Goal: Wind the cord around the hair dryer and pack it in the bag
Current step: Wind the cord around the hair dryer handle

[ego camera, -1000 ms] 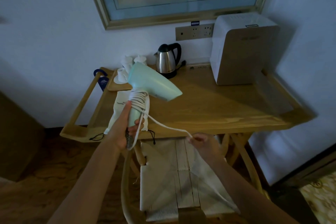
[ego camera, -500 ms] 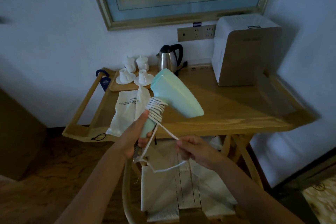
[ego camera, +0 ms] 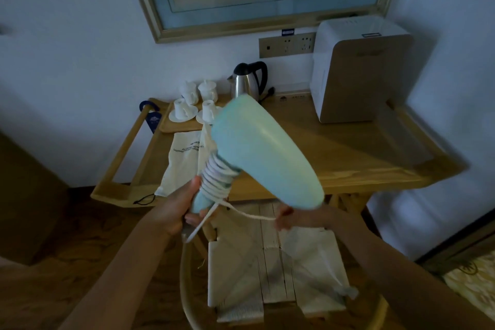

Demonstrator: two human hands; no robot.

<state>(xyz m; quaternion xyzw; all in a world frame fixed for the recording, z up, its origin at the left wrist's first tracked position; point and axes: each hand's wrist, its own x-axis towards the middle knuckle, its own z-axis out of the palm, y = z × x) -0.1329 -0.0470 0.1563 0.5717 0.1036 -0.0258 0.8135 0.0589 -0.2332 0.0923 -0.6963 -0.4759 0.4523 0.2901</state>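
- Winding nearly done: hair dryer (ego camera: 265,153) lifted nearer; slack cord (ego camera: 251,215) shorter than before.
- Left hand (ego camera: 174,211) grips the handle; right hand (ego camera: 290,218) pinches cord.
- Cloth bag (ego camera: 184,163) waits on table (ego camera: 348,166).

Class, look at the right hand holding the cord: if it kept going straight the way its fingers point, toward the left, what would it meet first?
Probably the left hand gripping the hair dryer handle; the right hand pinches the cord running there. Depth is unclear.
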